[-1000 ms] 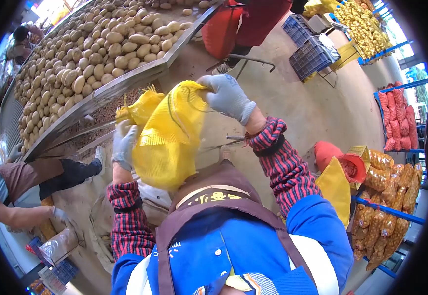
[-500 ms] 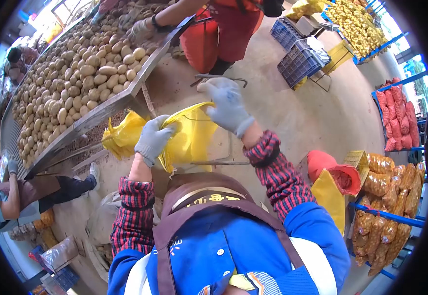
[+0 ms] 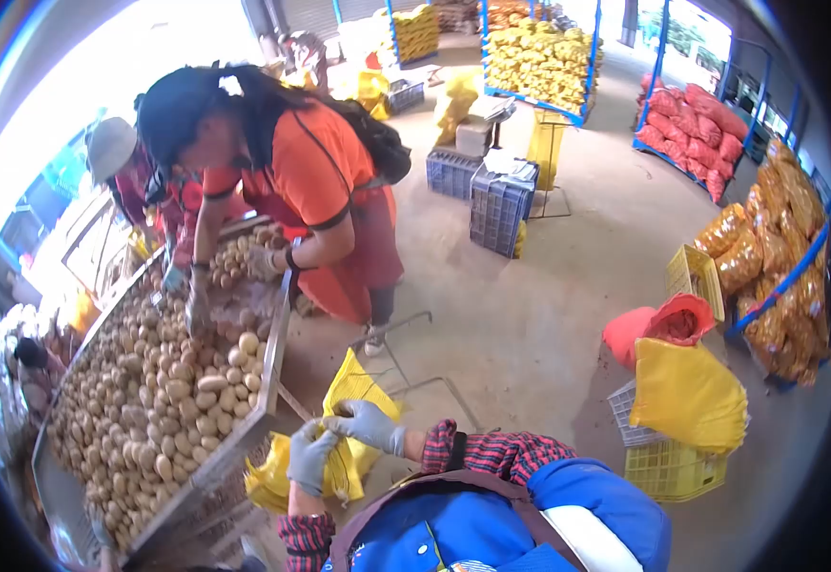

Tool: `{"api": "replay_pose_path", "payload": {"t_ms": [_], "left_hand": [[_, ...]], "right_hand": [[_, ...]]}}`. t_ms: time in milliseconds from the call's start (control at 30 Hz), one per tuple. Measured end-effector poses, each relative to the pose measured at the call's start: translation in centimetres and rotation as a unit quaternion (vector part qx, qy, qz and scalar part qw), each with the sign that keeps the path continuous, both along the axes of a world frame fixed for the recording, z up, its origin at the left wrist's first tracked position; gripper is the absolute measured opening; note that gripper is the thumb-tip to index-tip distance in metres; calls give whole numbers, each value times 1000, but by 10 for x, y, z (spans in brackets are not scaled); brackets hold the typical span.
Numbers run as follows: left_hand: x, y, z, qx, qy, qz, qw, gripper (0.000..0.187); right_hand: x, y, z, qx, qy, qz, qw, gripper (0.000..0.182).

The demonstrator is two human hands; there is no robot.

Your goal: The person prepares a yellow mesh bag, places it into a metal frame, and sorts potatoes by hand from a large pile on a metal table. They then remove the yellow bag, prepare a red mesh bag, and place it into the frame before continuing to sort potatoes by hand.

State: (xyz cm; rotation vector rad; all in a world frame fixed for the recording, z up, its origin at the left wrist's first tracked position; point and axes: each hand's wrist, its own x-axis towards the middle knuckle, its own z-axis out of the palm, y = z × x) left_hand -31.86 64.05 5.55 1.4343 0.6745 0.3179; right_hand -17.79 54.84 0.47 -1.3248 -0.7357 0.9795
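Both my hands wear grey gloves and are close together at a yellow sack (image 3: 356, 379). With fingers bent, my left hand (image 3: 309, 458) grips the sack's edge. My right hand (image 3: 369, 426) pinches the yellow material just beside it. Part of the sack stands up beyond my hands, and a crumpled part hangs at the left near the sorting table. A thin metal frame (image 3: 449, 383) stands right behind the sack. My fingertips partly cover one another, so the exact hold is hidden.
A slanted metal table (image 3: 267, 405) full of potatoes (image 3: 167, 391) lies at left, where a person in orange (image 3: 315, 162) leans over it. Blue crates (image 3: 501, 210) stand ahead. At right are a red sack (image 3: 625, 336), a yellow basket (image 3: 677, 472) and stacked potato bags (image 3: 768, 257).
The view has tilted up and shows more of the hall. My right hand has come down from the frame's top to beside my left hand at the sack.
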Motion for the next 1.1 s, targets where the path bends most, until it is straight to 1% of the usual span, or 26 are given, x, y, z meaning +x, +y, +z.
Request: {"api": "replay_pose_path", "payload": {"t_ms": [33,100,133,200,233,300,333,367,433,467,500,567,600,667,700,733,767,800,833,867,933,1000,1033,1067,1100], "left_hand": [[-4,2,-4,-38,-14,4,999,17],[-7,5,7,-119,-20,22,992,20],[-7,8,5,-117,-22,15,993,20],[-7,8,3,-132,-71,-3,989,25],[-5,6,0,-135,-70,-8,988,25],[5,-1,5,-178,-128,-17,976,29],[11,6,-6,-221,-124,-43,966,30],[17,7,-12,-224,-123,-48,966,30],[28,6,-24,-267,-123,-43,955,28],[34,6,-29,-287,-128,-30,949,24],[40,5,-39,-290,-127,-36,948,24],[50,5,-49,-247,-115,-26,962,19],[61,-5,-48,-251,-108,32,961,18],[67,-2,-63,-237,-104,2,966,20],[70,0,-73,-222,-103,-22,969,22],[72,2,-82,-272,-133,-50,952,21],[73,-1,-75,-271,-131,-54,952,21],[74,-6,-60,-361,-157,-74,916,19],[75,-8,-52,-446,-180,-92,872,20],[77,-7,-54,-439,-183,-117,872,25],[81,-8,-60,-448,-183,-112,868,27],[80,-8,-62,-459,-179,-103,864,29],[81,-4,-67,-494,-172,-111,845,31],[83,-3,-69,-528,-166,-118,825,33],[83,-4,-67,-527,-164,-117,825,33]], "right_hand": [[-4,2,5,-9,-6,-25,1000,42],[-3,1,18,-5,9,-14,1000,40],[-3,0,22,-3,6,-21,1000,40],[-4,-1,25,-44,-31,-46,997,28],[-4,-1,23,-46,-31,-52,997,28],[0,0,13,-49,-94,-144,984,30],[3,0,7,-20,-65,-156,985,27],[5,-4,12,-22,-65,-161,985,27],[9,-12,22,-18,-72,-178,981,20],[10,-12,19,21,-66,-188,980,20],[11,-15,17,18,-68,-194,979,20],[16,-19,16,51,10,-162,985,20],[18,-21,18,52,10,-169,984,20],[20,-28,18,-11,-17,-181,983,22],[22,-30,16,-10,-15,-187,982,22],[26,-32,12,1,18,-194,981,24],[31,-34,9,13,50,-198,979,26],[36,-37,7,-13,52,-191,980,28],[38,-36,3,-11,54,-193,980,28],[39,-36,1,4,68,-193,979,28],[41,-37,-3,21,86,-194,977,28],[39,-42,7,54,121,-197,971,27],[41,-43,4,53,125,-197,971,27],[46,-43,-1,50,92,-228,968,26],[49,-45,5,47,59,-259,963,25]]}}
